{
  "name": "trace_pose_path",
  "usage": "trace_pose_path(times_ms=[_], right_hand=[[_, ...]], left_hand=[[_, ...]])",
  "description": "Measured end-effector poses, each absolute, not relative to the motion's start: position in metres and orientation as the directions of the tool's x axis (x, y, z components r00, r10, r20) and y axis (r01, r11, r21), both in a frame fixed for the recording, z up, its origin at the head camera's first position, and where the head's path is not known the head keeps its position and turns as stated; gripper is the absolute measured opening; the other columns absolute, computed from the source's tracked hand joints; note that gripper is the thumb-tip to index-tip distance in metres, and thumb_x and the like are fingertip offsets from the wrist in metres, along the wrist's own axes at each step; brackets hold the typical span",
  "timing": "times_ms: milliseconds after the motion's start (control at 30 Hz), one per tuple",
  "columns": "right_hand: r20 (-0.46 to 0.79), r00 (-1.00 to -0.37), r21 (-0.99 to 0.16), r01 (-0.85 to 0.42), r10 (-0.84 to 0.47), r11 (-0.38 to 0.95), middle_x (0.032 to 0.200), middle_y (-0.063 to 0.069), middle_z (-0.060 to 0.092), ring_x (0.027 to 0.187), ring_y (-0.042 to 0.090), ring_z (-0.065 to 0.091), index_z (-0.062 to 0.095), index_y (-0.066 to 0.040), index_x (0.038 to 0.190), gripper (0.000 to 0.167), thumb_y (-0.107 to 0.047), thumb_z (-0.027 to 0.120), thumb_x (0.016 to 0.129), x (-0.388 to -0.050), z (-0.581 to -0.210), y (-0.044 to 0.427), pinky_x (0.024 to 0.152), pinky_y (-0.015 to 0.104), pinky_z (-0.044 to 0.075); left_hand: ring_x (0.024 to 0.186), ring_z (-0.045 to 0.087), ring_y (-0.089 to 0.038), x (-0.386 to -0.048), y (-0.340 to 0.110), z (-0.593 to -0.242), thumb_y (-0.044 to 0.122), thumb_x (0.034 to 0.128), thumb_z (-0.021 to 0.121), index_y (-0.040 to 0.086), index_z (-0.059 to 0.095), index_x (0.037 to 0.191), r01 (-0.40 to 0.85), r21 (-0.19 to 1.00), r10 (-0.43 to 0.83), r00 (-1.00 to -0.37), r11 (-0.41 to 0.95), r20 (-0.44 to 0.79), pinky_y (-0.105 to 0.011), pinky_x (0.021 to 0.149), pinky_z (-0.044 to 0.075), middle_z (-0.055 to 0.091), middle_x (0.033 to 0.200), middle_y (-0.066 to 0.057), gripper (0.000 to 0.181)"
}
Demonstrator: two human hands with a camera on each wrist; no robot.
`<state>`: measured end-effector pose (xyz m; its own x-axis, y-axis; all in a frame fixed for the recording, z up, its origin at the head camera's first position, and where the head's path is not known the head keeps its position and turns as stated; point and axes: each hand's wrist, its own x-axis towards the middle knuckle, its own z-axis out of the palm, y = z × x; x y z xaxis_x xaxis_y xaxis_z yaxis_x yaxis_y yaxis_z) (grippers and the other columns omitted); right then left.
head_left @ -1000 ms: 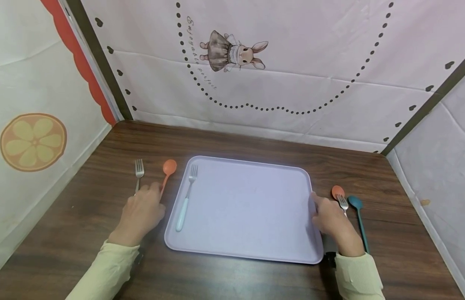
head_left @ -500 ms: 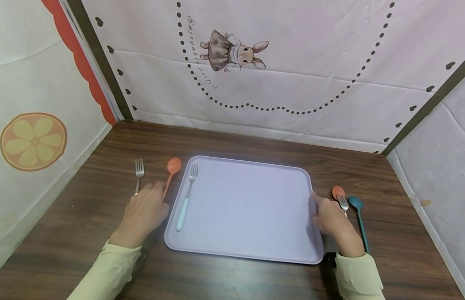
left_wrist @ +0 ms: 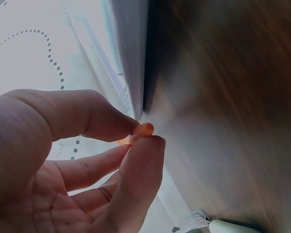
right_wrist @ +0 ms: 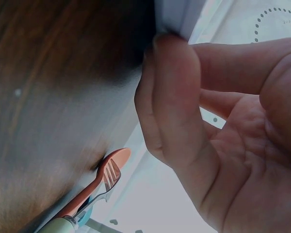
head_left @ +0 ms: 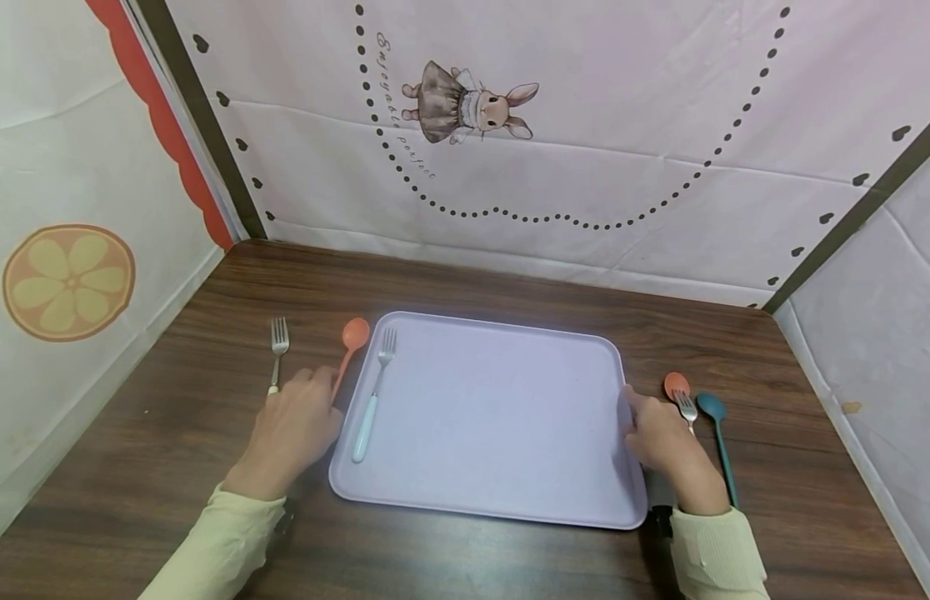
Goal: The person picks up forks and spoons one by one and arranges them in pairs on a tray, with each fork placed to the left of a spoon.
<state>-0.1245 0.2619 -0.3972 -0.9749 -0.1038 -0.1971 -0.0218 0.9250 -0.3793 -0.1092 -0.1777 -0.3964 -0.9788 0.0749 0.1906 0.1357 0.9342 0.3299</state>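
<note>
My left hand [head_left: 292,429] pinches the handle of an orange spoon [head_left: 355,333] between thumb and fingertips, just left of the lavender tray [head_left: 495,417]. In the left wrist view only the end of that spoon's handle [left_wrist: 144,129] shows between the fingers. At the tray's right side, my right hand [head_left: 663,437] holds the rim, thumb and fingertips at its edge in the right wrist view. A fork with a pale blue handle [head_left: 366,425] lies along the tray's left side. Beyond the left hand lies another fork [head_left: 279,337], its handle mostly hidden.
Right of the tray, a second orange spoon [head_left: 675,382] lies under a fork [head_left: 686,406], both partly covered by the right hand. Beside them is a teal spoon [head_left: 720,442]. Printed cloth walls [head_left: 585,125] stand around the back and sides of the brown wooden table [head_left: 435,558].
The left hand has carried the orange spoon a little to the right, closer to the tray's left edge. The right hand and the tray have stayed in place.
</note>
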Motion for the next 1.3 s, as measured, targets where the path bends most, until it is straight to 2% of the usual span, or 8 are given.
trace_pose_path(times_ms=[200, 433, 500, 600, 700, 1067, 1167, 1300], right_hand=[[-0.203, -0.975, -0.375, -0.010, -0.093, 0.927, 0.063, 0.010, 0.048, 0.053, 0.020, 0.046, 0.038, 0.015, 0.145, 0.065, 0.005, 0.057, 0.084, -0.124, -0.398, 0.261, 0.051, 0.032, 0.042], [-0.209, -0.974, -0.368, -0.005, -0.088, 0.930, 0.067, 0.012, 0.052, 0.054, 0.021, 0.049, 0.039, 0.016, 0.145, 0.064, 0.004, 0.058, 0.085, -0.125, -0.398, 0.260, 0.052, 0.033, 0.044], [-0.206, -0.974, -0.364, -0.008, -0.089, 0.931, 0.071, 0.016, 0.056, 0.055, 0.021, 0.050, 0.039, 0.016, 0.144, 0.064, 0.004, 0.059, 0.084, -0.125, -0.398, 0.261, 0.052, 0.033, 0.044], [-0.202, -0.975, -0.360, -0.010, -0.088, 0.933, 0.087, 0.026, 0.063, 0.060, 0.023, 0.053, 0.040, 0.016, 0.144, 0.064, 0.004, 0.060, 0.084, -0.125, -0.398, 0.261, 0.053, 0.034, 0.045], [-0.200, -0.976, -0.358, -0.010, -0.087, 0.934, 0.097, 0.030, 0.064, 0.061, 0.023, 0.054, 0.041, 0.016, 0.144, 0.064, 0.005, 0.060, 0.084, -0.125, -0.398, 0.261, 0.053, 0.034, 0.046], [-0.208, -0.974, -0.367, -0.011, -0.094, 0.930, 0.084, 0.023, 0.062, 0.056, 0.021, 0.050, 0.039, 0.016, 0.145, 0.064, 0.004, 0.058, 0.084, -0.125, -0.398, 0.262, 0.051, 0.033, 0.044], [-0.206, -0.974, -0.368, -0.012, -0.095, 0.930, 0.085, 0.024, 0.063, 0.056, 0.022, 0.051, 0.039, 0.016, 0.145, 0.065, 0.004, 0.058, 0.084, -0.125, -0.398, 0.262, 0.051, 0.033, 0.044], [-0.197, -0.976, -0.366, -0.017, -0.096, 0.930, 0.096, 0.031, 0.064, 0.058, 0.022, 0.052, 0.039, 0.017, 0.144, 0.065, 0.005, 0.059, 0.084, -0.125, -0.398, 0.261, 0.051, 0.033, 0.045]], left_hand=[[0.067, 0.058, -0.041, -0.109, -0.175, -0.396, -0.002, 0.0771, 0.058, -0.008, 0.065, 0.107, 0.136, 0.349, 0.076, -0.980, 0.927, 0.181, -0.056, 0.053, 0.046, 0.056, 0.079, -0.018, 0.031], [0.068, 0.057, -0.037, -0.109, -0.171, -0.395, -0.003, 0.0771, 0.057, -0.010, 0.064, 0.111, 0.139, 0.352, 0.084, -0.982, 0.926, 0.168, -0.053, 0.054, 0.047, 0.057, 0.080, -0.019, 0.036], [0.066, 0.057, -0.035, -0.109, -0.170, -0.395, -0.003, 0.0774, 0.058, -0.010, 0.065, 0.112, 0.136, 0.352, 0.082, -0.983, 0.926, 0.163, -0.052, 0.053, 0.047, 0.057, 0.080, -0.017, 0.036], [0.064, 0.055, -0.033, -0.109, -0.169, -0.395, -0.002, 0.0776, 0.059, -0.009, 0.065, 0.112, 0.132, 0.350, 0.081, -0.984, 0.928, 0.156, -0.050, 0.051, 0.047, 0.055, 0.078, -0.016, 0.035], [0.064, 0.055, -0.032, -0.109, -0.167, -0.395, -0.002, 0.0768, 0.059, -0.009, 0.066, 0.109, 0.136, 0.339, 0.086, -0.984, 0.931, 0.159, -0.049, 0.051, 0.047, 0.055, 0.076, -0.015, 0.033], [0.063, 0.056, -0.034, -0.108, -0.161, -0.391, -0.002, 0.0771, 0.058, -0.008, 0.067, 0.107, 0.142, 0.343, 0.092, -0.983, 0.928, 0.159, -0.051, 0.050, 0.047, 0.055, 0.078, -0.016, 0.032], [0.064, 0.057, -0.034, -0.107, -0.160, -0.390, -0.003, 0.0780, 0.059, -0.008, 0.067, 0.109, 0.146, 0.343, 0.093, -0.982, 0.928, 0.165, -0.051, 0.050, 0.048, 0.057, 0.080, -0.017, 0.032], [0.064, 0.057, -0.032, -0.106, -0.158, -0.389, -0.003, 0.0802, 0.061, -0.009, 0.067, 0.110, 0.146, 0.336, 0.096, -0.982, 0.930, 0.161, -0.049, 0.051, 0.049, 0.058, 0.081, -0.017, 0.031]])
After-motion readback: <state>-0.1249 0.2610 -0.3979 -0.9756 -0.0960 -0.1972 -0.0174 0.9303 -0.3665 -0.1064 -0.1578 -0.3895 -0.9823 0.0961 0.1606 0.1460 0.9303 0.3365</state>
